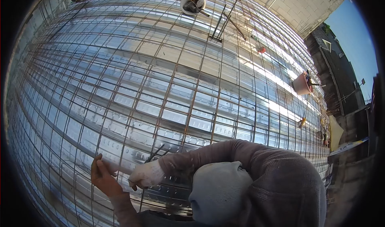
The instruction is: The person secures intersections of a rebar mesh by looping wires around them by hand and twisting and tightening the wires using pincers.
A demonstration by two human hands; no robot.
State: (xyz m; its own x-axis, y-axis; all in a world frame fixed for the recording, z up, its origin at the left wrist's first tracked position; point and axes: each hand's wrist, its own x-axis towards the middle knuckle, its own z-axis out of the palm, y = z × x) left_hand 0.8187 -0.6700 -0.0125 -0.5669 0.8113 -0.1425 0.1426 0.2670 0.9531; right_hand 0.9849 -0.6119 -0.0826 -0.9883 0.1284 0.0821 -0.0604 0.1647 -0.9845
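Observation:
My left hand (105,177), bare, is raised just above the rebar mesh (176,72) at the lower left. Its thumb and fingers are pinched together; whatever lies between them is too small to name. Beside it, my right hand (146,175) wears a white glove and is curled closed over the mesh. What the glove grips is hidden. Two short dark rods (154,153) stick up next to the gloved hand. Ribbed metal decking (138,140) shows under the bars. My purplish-brown right sleeve (208,152) arches over a rounded grey cloth shape (220,191).
A white bucket (185,4) with dark contents stands on the mesh at the top. To the right sit a pink bucket (300,84) and a small red object (262,50). Dark upright rods (219,24) rise near a block wall (296,10).

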